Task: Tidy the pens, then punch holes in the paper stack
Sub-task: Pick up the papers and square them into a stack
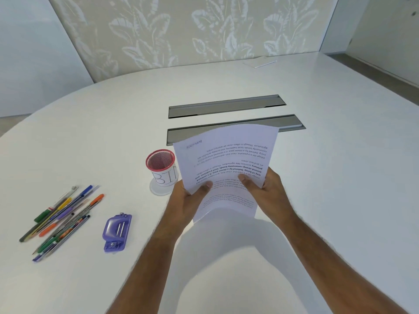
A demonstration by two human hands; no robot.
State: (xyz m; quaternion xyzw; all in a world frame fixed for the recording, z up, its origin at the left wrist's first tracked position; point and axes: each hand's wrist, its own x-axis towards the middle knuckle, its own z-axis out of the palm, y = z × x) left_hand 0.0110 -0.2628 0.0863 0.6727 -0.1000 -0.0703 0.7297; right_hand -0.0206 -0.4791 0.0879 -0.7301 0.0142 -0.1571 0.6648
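Note:
I hold a printed paper stack [229, 155] upright above the white table, its text upside down to me. My left hand [186, 200] grips its lower left edge and my right hand [267, 191] grips its lower right edge, thumbs on the front sheet. A red mesh pen cup [161, 164] with a white label stands empty just left of the stack. Several loose pens [61, 218] of mixed colours lie in a heap at the far left. A purple hole punch [116, 232] lies between the pens and my left forearm.
Two grey metal cable trays [226, 106] are set into the white table [340, 177] behind the stack. A small white pad [260, 62] lies at the far edge by the patterned wall.

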